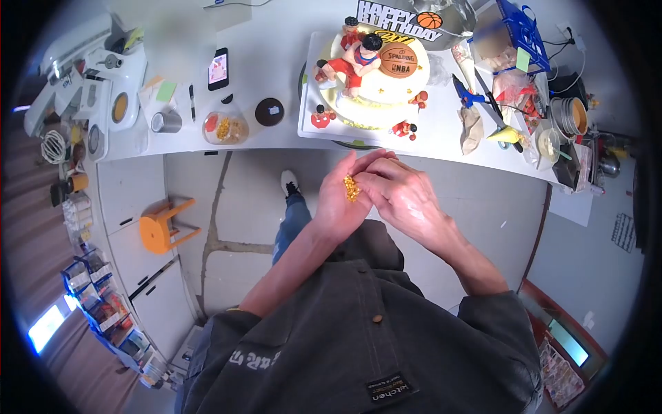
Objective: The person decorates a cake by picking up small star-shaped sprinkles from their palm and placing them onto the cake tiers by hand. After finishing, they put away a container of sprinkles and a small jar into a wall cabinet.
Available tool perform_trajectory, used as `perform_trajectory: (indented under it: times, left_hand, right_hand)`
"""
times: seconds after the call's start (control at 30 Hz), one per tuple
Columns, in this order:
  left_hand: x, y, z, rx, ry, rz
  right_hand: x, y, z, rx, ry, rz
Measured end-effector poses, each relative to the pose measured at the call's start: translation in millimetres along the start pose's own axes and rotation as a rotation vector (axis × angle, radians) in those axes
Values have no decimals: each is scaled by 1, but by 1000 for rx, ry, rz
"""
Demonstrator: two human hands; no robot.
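My left hand point(336, 200) is turned palm up and cupped in front of my apron, just off the table's front edge. A small heap of gold sprinkles point(352, 188) lies in its palm. Over it, my right hand point(403, 190) has its fingers pinched together, the tips touching the edge of the heap; anything between them is hidden. Beyond both hands stands a white two-tier cake point(372, 103) on a square board. It carries basketball player figures point(352, 65), a basketball disc point(398, 61) and a "Happy Birthday" topper point(400, 24). Gold bits dot the cake's side.
Left of the cake are a dark round lid point(269, 112), a clear bowl with gold pieces point(225, 129), a metal cup point(166, 123) and a phone point(218, 69). To the right lie a yellow-filled piping bag point(507, 135) and cake tins point(569, 119). An orange stool point(157, 229) stands below.
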State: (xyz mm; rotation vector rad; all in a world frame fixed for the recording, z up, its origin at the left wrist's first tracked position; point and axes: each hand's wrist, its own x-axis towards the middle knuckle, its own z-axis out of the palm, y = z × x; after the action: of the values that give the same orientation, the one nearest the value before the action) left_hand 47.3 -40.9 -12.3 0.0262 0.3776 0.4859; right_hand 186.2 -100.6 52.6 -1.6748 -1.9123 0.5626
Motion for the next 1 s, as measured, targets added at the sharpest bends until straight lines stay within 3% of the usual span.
perform_trajectory:
  times: [0.07, 0.2, 0.33, 0.5, 0.9, 1.0]
  left_hand:
    - [0, -3, -7, -46, 50, 10]
    - [-6, 2, 10, -96, 170, 3]
    - [-7, 3, 12, -122, 164, 3]
    - [-8, 1, 11, -115, 169, 0]
    - [-13, 5, 5, -103, 168, 37]
    - [-12, 5, 5, -109, 158, 30]
  right_hand:
    - [3, 1, -5, 78, 70, -20]
    - [20, 16, -43, 120, 190, 287]
    - [50, 77, -80, 53, 493, 403]
    - [87, 106, -95, 62, 494, 558]
    - [106, 131, -80, 49, 469, 439]
    - [102, 120, -86, 5, 498, 523]
